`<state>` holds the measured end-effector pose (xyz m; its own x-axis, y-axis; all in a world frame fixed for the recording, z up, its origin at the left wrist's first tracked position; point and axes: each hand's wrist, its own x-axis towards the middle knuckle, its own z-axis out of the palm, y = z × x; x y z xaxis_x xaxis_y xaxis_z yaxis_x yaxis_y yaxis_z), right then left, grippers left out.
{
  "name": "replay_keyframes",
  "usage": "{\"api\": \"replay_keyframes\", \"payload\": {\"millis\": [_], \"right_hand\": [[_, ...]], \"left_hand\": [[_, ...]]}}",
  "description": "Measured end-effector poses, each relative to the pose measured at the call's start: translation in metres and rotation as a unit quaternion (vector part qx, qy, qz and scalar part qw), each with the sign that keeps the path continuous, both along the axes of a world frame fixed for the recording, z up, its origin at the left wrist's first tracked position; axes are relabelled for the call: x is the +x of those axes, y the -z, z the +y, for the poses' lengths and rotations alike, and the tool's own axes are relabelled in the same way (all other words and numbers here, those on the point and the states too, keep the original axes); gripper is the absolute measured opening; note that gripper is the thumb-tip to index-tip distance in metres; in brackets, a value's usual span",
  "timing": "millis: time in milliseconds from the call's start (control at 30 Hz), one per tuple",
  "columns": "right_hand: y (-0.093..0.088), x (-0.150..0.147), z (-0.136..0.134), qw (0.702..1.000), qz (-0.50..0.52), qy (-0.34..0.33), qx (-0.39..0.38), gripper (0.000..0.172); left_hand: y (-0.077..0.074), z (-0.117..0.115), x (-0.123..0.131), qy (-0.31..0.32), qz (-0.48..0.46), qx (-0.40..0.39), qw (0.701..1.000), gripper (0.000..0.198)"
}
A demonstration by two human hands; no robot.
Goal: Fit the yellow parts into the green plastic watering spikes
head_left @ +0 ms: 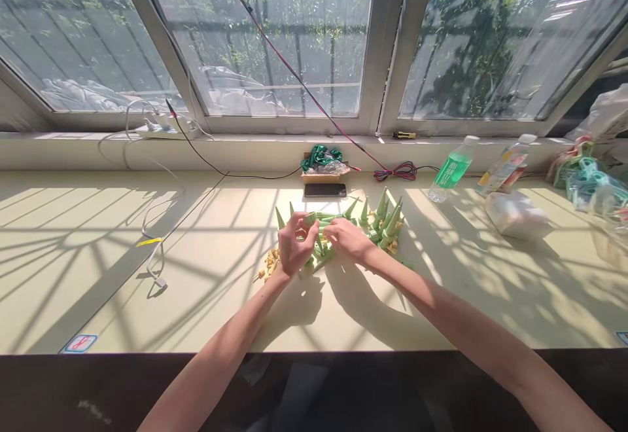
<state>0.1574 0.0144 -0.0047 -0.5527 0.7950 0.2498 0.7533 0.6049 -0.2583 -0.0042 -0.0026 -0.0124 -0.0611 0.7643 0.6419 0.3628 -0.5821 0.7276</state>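
Note:
My left hand (297,243) is closed, its thumb and fingers pinching a small green plastic piece (311,218) above the table. Close beside it on the right, my right hand (347,238) has its fingers pressed together; whatever lies between them is hidden. Around and behind both hands spreads a heap of pointed green plastic cones (391,224), some upright and some lying down. Small yellow pieces (271,263) lie loose by my left wrist, and more of them show among the cones on the right.
Behind the heap lie a black phone (324,190) and a small box (322,171) holding green ribbon-like material. To the right stand a green-labelled bottle (454,169), a second bottle (507,165) and a white packet (515,215). A white cable (156,268) trails at left.

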Motion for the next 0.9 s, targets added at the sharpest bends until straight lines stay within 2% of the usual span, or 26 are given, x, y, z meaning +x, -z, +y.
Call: {"api": "replay_keyframes", "payload": {"millis": [167, 500, 767, 900], "right_hand": [[0.001, -0.009, 0.006, 1.000, 0.004, 0.000, -0.012, 0.024], [0.025, -0.016, 0.010, 0.998, 0.054, -0.023, 0.030, 0.025], [0.020, -0.011, 0.007, 0.998, 0.008, -0.036, 0.041, 0.026], [0.014, -0.005, 0.002, 0.998, -0.012, -0.003, 0.061, 0.026]], "left_hand": [[0.000, 0.000, -0.003, 0.014, -0.008, -0.004, 1.000, 0.017], [0.004, -0.002, -0.002, 0.020, -0.008, -0.033, 0.999, 0.022], [0.002, -0.006, 0.002, 0.039, -0.001, -0.035, 0.999, 0.021], [0.003, -0.006, 0.002, 0.031, -0.005, -0.023, 0.999, 0.020]]}}
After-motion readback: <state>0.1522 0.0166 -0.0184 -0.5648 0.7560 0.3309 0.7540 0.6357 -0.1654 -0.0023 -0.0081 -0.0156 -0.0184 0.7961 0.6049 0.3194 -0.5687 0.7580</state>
